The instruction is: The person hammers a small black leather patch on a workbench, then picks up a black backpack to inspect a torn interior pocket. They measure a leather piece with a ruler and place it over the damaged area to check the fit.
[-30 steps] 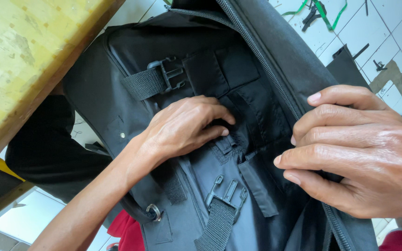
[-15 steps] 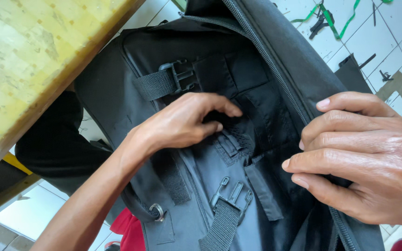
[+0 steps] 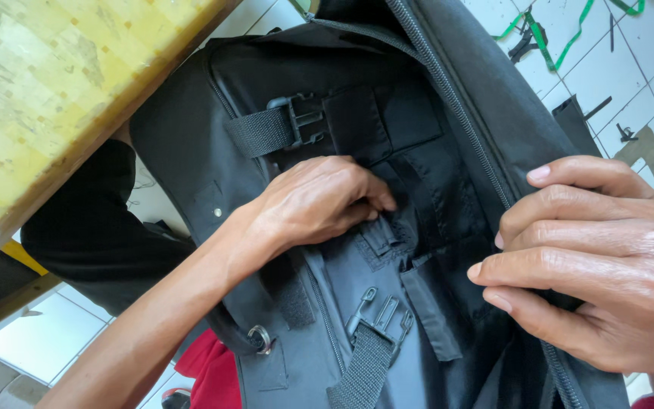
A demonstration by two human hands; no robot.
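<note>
While my right hand (image 3: 607, 265) clamps the black bag's (image 3: 191, 151) zipper edge (image 3: 456, 113) beside the bench (image 3: 47, 91), my left hand (image 3: 319, 201) pinches an inner strap (image 3: 380, 235); both buckles (image 3: 297, 121) lie unfastened.

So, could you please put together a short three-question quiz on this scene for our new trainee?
1. True or false: the left hand rests on the front of the black bag, fingertips tucked among its straps.
2. What does the right hand grip?
A. the yellow wooden table
B. the bag's edge beside the zipper
C. the metal ring
3. Fill in: the unclipped pronged buckle sits on a webbing strap ____ the left hand in the picture.

Key:
1. True
2. B
3. below
</note>
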